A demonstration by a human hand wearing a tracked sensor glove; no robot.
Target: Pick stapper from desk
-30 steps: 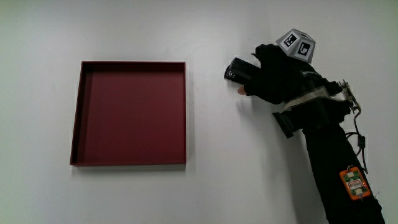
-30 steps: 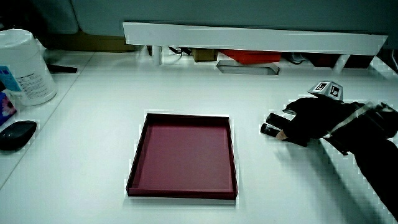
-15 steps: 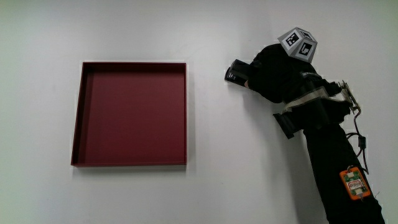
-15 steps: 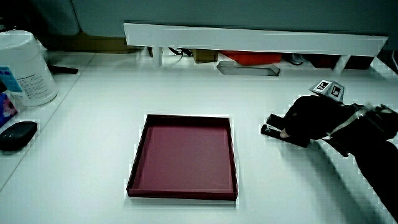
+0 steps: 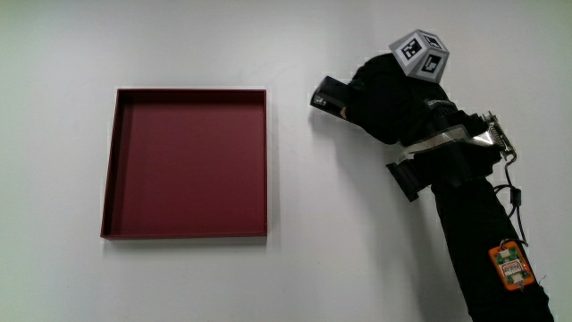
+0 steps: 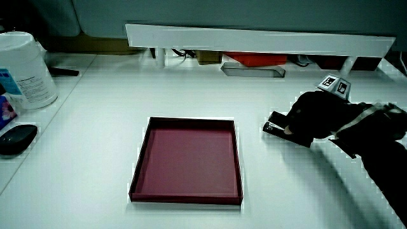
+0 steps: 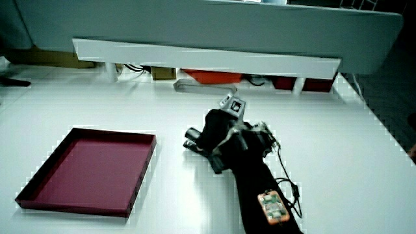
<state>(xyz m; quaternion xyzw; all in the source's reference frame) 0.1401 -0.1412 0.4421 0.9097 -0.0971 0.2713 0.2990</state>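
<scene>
The stapler [image 5: 329, 95] is a small black object whose end sticks out from under the hand [image 5: 382, 91], between the hand and the dark red tray [image 5: 112, 161]. The gloved fingers are curled around it. In both side views the stapler [image 6: 275, 126] [image 7: 192, 142] shows only as a dark tip at the hand's [image 6: 313, 117] [image 7: 214, 133] edge, apparently a little off the white desk. The patterned cube [image 5: 418, 55] rides on the back of the hand.
The shallow dark red tray [image 6: 188, 159] [image 7: 84, 170] lies beside the hand. A white tub [image 6: 24, 68] and a black mouse [image 6: 16, 137] sit at the desk's edge. A low white partition [image 6: 254, 38] [image 7: 208, 57] runs along the desk, with an orange object under it.
The hand closed over the stapler and has shifted with it toward the tray and away from the person. The stapler's end now looks raised.
</scene>
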